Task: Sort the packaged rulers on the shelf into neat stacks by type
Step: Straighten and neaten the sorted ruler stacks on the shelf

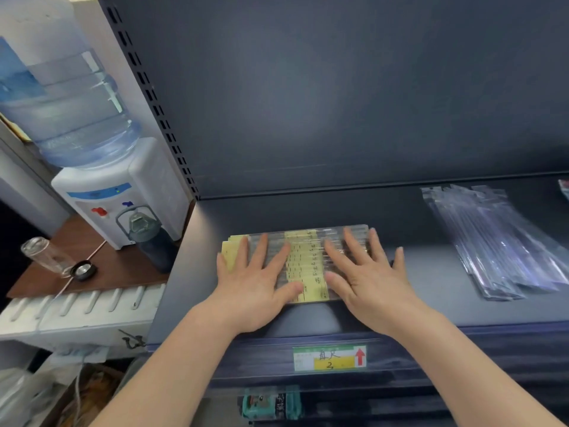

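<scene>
A stack of packaged rulers with yellow labels [304, 260] lies on the dark shelf [431, 288], overlapping like shingles. My left hand [252, 285] lies flat on the stack's left half, fingers straight and spread. On the right half my right hand [366, 272] presses down the same way. A second pile of clear-packaged rulers [498, 241] lies loosely fanned at the shelf's right, apart from both hands.
A price tag with a red arrow [329, 359] sits on the shelf's front edge. Left of the shelf stand a water dispenser [123, 192], a dark bottle [151, 238] and a glass jar [46, 255] on a brown table. Another package edge [565, 188] shows far right.
</scene>
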